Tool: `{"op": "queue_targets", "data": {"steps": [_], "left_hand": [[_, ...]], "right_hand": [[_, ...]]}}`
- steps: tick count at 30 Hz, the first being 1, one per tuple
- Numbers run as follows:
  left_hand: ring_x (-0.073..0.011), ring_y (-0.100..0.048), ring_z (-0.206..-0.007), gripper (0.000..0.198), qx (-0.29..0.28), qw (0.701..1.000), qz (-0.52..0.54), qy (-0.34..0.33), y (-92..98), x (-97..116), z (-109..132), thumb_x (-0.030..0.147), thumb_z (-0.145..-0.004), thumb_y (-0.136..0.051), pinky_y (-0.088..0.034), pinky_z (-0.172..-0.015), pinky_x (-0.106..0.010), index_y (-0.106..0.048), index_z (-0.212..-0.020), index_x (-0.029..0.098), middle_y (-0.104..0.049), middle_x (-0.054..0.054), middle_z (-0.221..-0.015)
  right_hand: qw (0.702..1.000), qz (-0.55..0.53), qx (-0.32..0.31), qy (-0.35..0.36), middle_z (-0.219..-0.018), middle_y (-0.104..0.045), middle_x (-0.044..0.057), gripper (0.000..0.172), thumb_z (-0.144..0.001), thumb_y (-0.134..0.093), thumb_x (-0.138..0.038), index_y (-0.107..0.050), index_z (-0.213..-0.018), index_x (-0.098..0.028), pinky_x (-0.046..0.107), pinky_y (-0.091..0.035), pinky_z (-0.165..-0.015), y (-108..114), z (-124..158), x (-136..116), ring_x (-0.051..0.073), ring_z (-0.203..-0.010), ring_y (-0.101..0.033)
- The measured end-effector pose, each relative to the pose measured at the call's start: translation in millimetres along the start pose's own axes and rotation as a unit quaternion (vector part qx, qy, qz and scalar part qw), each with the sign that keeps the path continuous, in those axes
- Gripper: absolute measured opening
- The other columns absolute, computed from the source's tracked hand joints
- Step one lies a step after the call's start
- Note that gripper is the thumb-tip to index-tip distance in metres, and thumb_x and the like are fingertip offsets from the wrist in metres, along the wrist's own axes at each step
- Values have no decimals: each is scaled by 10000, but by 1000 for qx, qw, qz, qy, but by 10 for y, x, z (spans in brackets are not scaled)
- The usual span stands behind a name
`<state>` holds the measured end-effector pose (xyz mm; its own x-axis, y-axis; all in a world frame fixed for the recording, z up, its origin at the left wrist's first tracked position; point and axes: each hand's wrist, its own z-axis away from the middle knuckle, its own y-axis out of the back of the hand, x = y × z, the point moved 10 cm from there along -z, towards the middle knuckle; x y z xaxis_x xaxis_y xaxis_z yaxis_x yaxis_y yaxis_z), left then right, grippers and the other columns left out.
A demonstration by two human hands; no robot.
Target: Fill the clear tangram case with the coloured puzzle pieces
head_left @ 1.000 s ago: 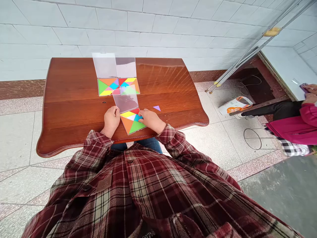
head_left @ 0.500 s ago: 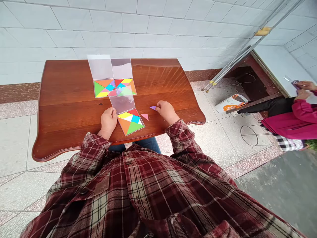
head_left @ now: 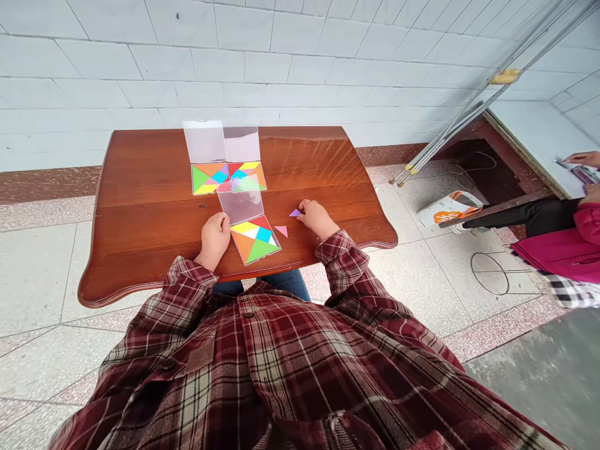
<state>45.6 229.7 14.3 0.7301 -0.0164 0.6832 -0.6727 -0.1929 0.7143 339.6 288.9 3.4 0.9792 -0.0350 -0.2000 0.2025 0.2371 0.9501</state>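
Note:
My right hand (head_left: 317,219) rests on the table with its fingers closed on a purple triangle tangram piece (head_left: 295,213). Left of it, a pink triangle piece (head_left: 282,230) lies loose beside the nearest tangram case (head_left: 255,252). That case holds red, yellow, blue, orange and green pieces, and a white gap shows among them. Its clear lid (head_left: 241,205) stands open. By the left edge of this case is my left hand (head_left: 214,239), fingers curled in; whether anything is in them is hidden.
Two more open tangram cases, a left one (head_left: 202,181) and a right one (head_left: 257,176), sit farther back on the wooden table (head_left: 145,206). Crutches (head_left: 440,128) lean at right near a white bucket (head_left: 450,208). A person in a magenta sleeve (head_left: 588,222) sits at far right.
The whole view has shifted, so the table appears lower and farther right. My right hand still has the purple triangle on the table; my left hand stays beside the case.

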Motion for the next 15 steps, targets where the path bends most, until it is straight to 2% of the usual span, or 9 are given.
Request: {"op": "queue_targets", "data": {"steps": [2, 4, 9, 12, 15], "left_hand": [[-193, -551, -786, 169, -1, 1000, 1, 1, -5, -8, 1, 266, -865, -405, -409, -745, -312, -533, -773, 205, -620, -58, -819], [-193, -551, -784, 160, -2, 1000, 1, 2, -7, -12, 1, 257, -861, -409, -408, -737, -310, -531, -770, 207, -620, -59, -818], [-196, -550, -783, 147, -1, 1000, -1, 0, 3, 1, 1, 245, -854, -409, -402, -735, -313, -516, -759, 209, -618, -59, -814], [-196, -549, -781, 148, -1, 1000, 0, 2, 4, 8, 2, 245, -855, -409, -399, -734, -313, -512, -756, 209, -618, -57, -809], [-193, -547, -777, 145, -2, 1000, 0, 5, 0, 12, 4, 240, -855, -413, -398, -732, -310, -511, -753, 206, -614, -55, -802]], "right_hand": [[1000, 1, 4, 13, -1148, -598, 120, 368, -822, -646, -190, -590, -1185, -155, 260, -420, -784, 17, 0, -51, 177, -889, -589], [999, 9, -6, 36, -1146, -601, 110, 342, -823, -642, -175, -602, -1163, -165, 255, -412, -772, 5, -11, -125, 174, -887, -586], [998, 16, -37, 56, -958, -644, 66, 251, -785, -663, -143, -616, -1032, -144, 247, -391, -716, -35, -73, -166, 159, -801, -562], [998, -7, -30, 58, -897, -645, 42, 230, -763, -669, -149, -605, -984, -154, 245, -380, -680, -14, -67, -133, 147, -742, -540], [997, -47, -8, 58, -812, -633, 17, 109, -782, -626, -166, -599, -888, -167, 250, -367, -657, 50, 10, -140, 139, -695, -514]]}}
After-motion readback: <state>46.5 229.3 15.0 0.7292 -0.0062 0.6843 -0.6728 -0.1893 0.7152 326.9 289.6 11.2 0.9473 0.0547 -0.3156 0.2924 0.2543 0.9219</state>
